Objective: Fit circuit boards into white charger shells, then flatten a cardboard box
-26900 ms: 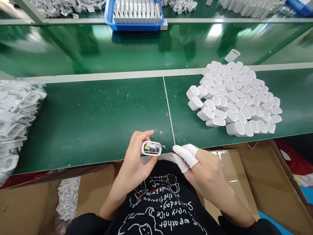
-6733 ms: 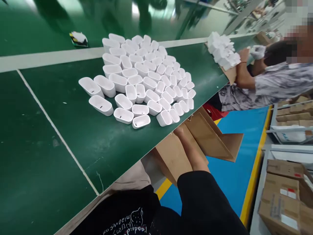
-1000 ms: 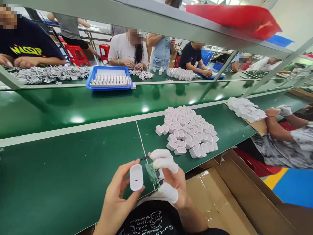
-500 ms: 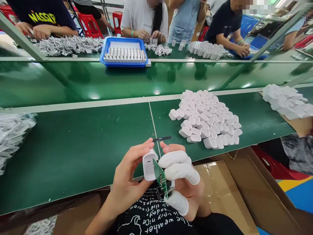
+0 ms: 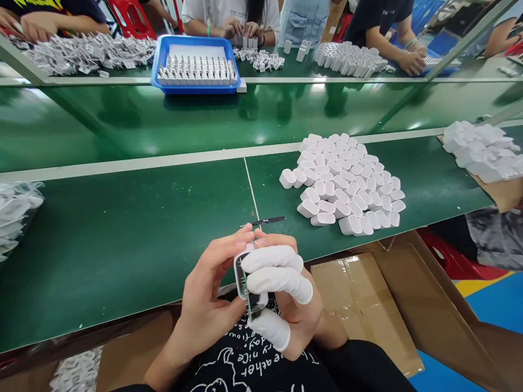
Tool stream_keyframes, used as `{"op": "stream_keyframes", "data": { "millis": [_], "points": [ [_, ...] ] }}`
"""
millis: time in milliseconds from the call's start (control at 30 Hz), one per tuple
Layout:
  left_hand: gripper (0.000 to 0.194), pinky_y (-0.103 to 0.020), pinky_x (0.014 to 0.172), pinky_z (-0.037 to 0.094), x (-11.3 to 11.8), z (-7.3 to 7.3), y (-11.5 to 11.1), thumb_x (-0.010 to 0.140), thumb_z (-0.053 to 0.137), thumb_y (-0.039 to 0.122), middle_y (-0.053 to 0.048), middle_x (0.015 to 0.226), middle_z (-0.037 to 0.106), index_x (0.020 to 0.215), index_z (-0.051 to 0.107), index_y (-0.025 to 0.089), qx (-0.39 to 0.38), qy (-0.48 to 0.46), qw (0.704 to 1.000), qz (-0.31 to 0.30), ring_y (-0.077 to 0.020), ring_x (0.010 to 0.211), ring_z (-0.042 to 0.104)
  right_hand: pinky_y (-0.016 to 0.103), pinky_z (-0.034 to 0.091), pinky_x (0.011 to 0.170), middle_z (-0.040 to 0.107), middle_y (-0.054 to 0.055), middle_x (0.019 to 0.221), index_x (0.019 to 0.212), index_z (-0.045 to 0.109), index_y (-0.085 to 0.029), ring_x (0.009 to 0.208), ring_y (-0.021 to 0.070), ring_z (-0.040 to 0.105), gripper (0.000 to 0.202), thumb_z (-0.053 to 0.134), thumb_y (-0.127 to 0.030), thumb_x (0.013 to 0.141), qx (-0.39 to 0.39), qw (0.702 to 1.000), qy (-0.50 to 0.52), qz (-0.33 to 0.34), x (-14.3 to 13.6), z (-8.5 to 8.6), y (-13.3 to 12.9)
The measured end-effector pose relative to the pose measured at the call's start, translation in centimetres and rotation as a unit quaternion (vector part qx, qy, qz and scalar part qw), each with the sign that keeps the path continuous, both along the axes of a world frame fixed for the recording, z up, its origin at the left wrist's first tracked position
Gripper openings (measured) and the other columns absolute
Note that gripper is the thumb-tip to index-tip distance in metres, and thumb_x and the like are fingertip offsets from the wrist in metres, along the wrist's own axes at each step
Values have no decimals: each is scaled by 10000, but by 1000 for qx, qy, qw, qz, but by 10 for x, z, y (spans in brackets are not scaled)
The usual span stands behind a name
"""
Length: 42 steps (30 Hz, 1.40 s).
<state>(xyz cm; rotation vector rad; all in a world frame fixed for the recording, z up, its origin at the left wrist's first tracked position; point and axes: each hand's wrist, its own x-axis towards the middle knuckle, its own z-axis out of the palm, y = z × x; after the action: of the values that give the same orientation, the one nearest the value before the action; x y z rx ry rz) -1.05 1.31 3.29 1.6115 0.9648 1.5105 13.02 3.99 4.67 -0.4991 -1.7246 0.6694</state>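
Both hands are half closed below the frame's centre: the left hand (image 5: pixel 206 296) grips a white casing (image 5: pixel 237 280), while the right hand (image 5: pixel 300 307), in white finger covers (image 5: pixel 280 280), pinches a circuit board (image 5: pixel 249 307) at its opening. A slim dark tool (image 5: pixel 269 220) lies on the bench (image 5: pixel 122 234) just beyond.

Left of clustered white oval plastic shells (image 5: pixel 340 185), the green desk (image 5: pixel 134 234) leaves passage; left hand (image 5: pixel 208 286) and right hand (image 5: pixel 286 286) block near centre.
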Motion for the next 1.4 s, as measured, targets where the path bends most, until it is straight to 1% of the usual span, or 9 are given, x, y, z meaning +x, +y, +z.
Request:
{"op": "stream_keyframes", "data": {
  "millis": [267, 500, 600, 667, 800, 933, 1033, 1233, 1400],
  "points": [
    [571, -317, 981, 609, 2, 1, 0, 803, 683, 37, 16, 1296, 622, 1283, 572, 324, -42, 10, 999, 14, -205, 1260, 582, 381, 484, 1043, 645, 42, 1048, 1052, 584, -222, 1050, 204, 609, 252, 617, -194, 804, -31, 999, 7, 8, 2, -1, 0],
    [537, -380, 1004, 602, -1, -1, 1, 811, 711, 85, -3, 1287, 629, 1275, 576, 321, -44, 15, 999, 10, -247, 1262, 582, 390, 500, 1020, 655, 58, 1068, 1062, 582, -215, 1098, 210, 603, 225, 616, -212, 841, -41, 999, 11, 7, 0, 0, 2],
    [553, -359, 987, 606, -1, -1, 1, 794, 731, 77, -11, 1271, 636, 1276, 574, 298, -30, 13, 999, 11, -244, 1248, 592, 376, 460, 1067, 649, 44, 1042, 1090, 577, -210, 1063, 182, 622, 231, 572, -206, 859, -29, 1000, -1, 9, 0, -3, 3],
    [537, -344, 956, 615, 0, -2, 1, 819, 718, 95, -8, 1275, 629, 1289, 565, 304, -35, 20, 999, 21, -236, 1240, 597, 404, 418, 1113, 618, 64, 1172, 1144, 576, -215, 1154, 198, 586, 285, 576, -214, 859, -36, 999, -23, -4, 2, -6, 2],
    [553, -419, 1030, 565, 2, -9, 5, 822, 739, 123, -11, 1276, 632, 1312, 553, 302, 6, 44, 998, 53, -265, 1299, 548, 504, 390, 1141, 428, 107, 1491, 1402, 449, -248, 1379, 286, 413, 614, 688, -403, 858, -194, 981, -2, 26, 5, -14, -3],
    [561, -553, 1087, 488, 4, -20, 11, 813, 751, 133, -44, 1269, 646, 1319, 550, 266, 101, 98, 987, 83, -320, 1324, 517, 357, 573, 929, 637, 91, 1264, 1443, 422, -242, 1089, 209, 651, 727, 757, -404, 818, -395, 910, 49, 116, 3, -21, -2],
    [623, -520, 1031, 536, 3, -27, 13, 789, 734, 60, -49, 1273, 646, 1338, 530, 272, 121, 125, 981, 88, -314, 1308, 534, 295, 601, 808, 698, 59, 1141, 1387, 499, -244, 926, 170, 691, 667, 758, -434, 802, -427, 889, 89, 143, -1, -28, 2],
    [642, -507, 1013, 547, -8, -33, 16, 776, 715, 17, -74, 1272, 638, 1340, 512, 245, 107, 175, 974, 100, -302, 1291, 549, 417, 527, 999, 660, 86, 1266, 1346, 560, -232, 1104, 215, 657, 581, 736, -388, 815, -417, 902, 22, 108, 5, -34, 12],
    [589, -370, 1055, 512, -21, -35, 19, 810, 602, -58, -136, 1280, 630, 1359, 507, 132, 178, 314, 928, 88, -264, 1312, 533, 373, 550, 919, 753, 38, 968, 1045, 746, -200, 886, 199, 707, 328, 748, -408, 791, -486, 866, 27, 112, 10, -36, 22]
  ]
}}
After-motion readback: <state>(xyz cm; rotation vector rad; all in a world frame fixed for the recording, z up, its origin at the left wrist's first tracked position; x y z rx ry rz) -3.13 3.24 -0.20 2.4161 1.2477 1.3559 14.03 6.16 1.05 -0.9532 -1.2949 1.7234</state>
